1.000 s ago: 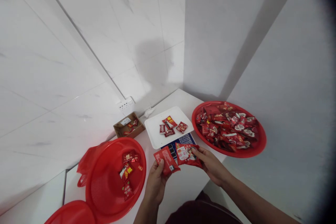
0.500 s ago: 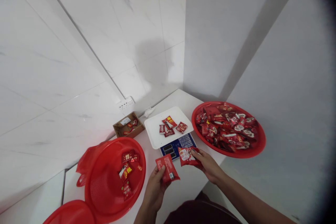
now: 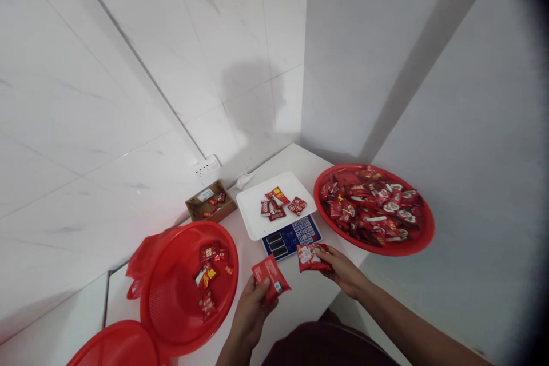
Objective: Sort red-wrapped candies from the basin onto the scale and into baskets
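My left hand [image 3: 254, 304] is closed on a red packet [image 3: 270, 277] with pale print, thumb on its face. To the right, my right hand [image 3: 338, 267] pinches another red packet [image 3: 309, 257] bearing a white picture. Both packets are held apart, in front of a digital scale [image 3: 288, 238] with a blue keypad panel. On the scale's white tray [image 3: 253, 214] lie several small red packets [image 3: 277, 197], some overlapping. A large red basin [image 3: 424, 237] heaped with red packets stands at the right. At the left, a red basket [image 3: 167, 303] contains several red packets.
Behind the left basket is a small cardboard box [image 3: 223, 214] with a few red packets. A red plastic bag [image 3: 137, 263] lies beside that basket. Another red container [image 3: 115, 349] is at the lower left. A wall socket [image 3: 206, 167] sits above the white table [image 3: 295, 160].
My hands have moved slightly apart, the left one a little leftward and the right one a little rightward, each still holding its packet. The packets on the tray have not moved.
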### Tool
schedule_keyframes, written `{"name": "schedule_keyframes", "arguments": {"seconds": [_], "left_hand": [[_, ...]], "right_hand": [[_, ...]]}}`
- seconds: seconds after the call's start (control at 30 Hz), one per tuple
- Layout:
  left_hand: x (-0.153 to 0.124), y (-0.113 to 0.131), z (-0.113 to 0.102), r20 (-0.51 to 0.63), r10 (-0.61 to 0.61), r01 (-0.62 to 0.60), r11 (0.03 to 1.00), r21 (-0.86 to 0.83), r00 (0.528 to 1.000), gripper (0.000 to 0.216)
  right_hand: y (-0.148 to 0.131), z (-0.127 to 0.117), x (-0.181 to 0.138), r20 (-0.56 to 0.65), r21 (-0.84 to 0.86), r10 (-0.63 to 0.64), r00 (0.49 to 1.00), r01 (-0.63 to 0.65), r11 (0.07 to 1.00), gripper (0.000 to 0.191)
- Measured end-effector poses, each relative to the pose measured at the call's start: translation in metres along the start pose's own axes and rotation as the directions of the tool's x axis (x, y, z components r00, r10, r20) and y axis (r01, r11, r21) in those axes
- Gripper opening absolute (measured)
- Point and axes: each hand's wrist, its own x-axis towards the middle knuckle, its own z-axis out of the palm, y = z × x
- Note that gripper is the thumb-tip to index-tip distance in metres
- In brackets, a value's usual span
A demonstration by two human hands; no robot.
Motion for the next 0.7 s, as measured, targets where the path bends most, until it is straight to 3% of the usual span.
{"name": "schedule_keyframes", "arguments": {"seconds": [0.23, 0.4, 0.53, 0.6, 0.7], "left_hand": [[0.019, 0.019, 0.020, 0.039, 0.084, -0.083, 0.996, -0.009, 0.996, 0.033], [0.024, 0.014, 0.017, 0.035, -0.006, 0.005, 1.000, 0.030, 0.999, 0.030], [0.023, 0.003, 0.010, -0.012, -0.066, 0.066, 0.998, 0.003, 0.998, 0.029], [0.023, -0.002, 0.005, -0.032, -0.084, 0.083, 0.996, -0.013, 0.996, 0.030], [0.024, -0.007, -0.001, -0.038, -0.088, 0.087, 0.996, -0.029, 0.995, 0.032]], "right_hand": [[0.006, -0.008, -0.001, -0.005, -0.032, -0.027, 1.000, 0.027, 0.999, 0.025], [-0.010, -0.025, -0.006, -0.052, -0.023, -0.112, 0.992, 0.111, 0.994, 0.029], [-0.036, -0.060, -0.001, -0.177, -0.016, -0.276, 0.945, 0.278, 0.961, 0.033], [-0.049, -0.084, 0.008, -0.212, -0.094, -0.353, 0.911, 0.341, 0.935, 0.034], [-0.066, -0.120, 0.028, -0.260, -0.468, -0.476, 0.840, 0.322, 0.823, 0.032]]}}
